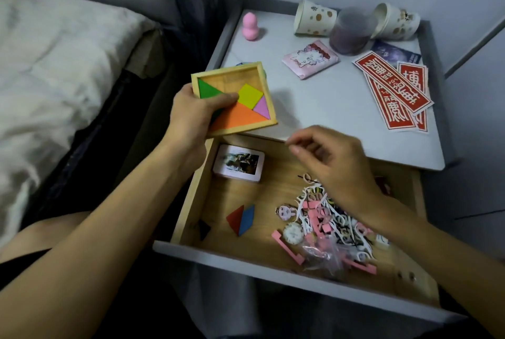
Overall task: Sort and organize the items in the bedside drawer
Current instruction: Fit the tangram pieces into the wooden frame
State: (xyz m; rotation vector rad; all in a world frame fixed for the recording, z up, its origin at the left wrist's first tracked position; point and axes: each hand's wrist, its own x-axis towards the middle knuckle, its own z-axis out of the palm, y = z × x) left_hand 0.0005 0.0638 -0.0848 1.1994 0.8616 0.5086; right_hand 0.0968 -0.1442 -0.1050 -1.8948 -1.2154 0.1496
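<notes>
My left hand (191,117) grips a wooden tangram tray (232,72) above the nightstand's front left corner. Green, yellow, pink and orange pieces lie in the tray. My right hand (336,166) hovers over the open wooden drawer (191,191), fingers loosely curled, holding nothing that I can see. On the drawer floor lie a red triangle (236,218) and a blue parallelogram (247,218) side by side, with a dark piece (203,229) near the left wall. A white-framed photo card stack (239,163) sits at the back left. A pile of pink and white stickers and cut-outs (325,226) fills the right side.
On the nightstand top (314,98) stand a pink gourd-shaped sponge (250,25), two tipped paper cups (314,18), a lidded plastic jar (349,31), a pink tissue pack (310,59) and red printed stickers (393,89). The bed (54,65) lies to the left.
</notes>
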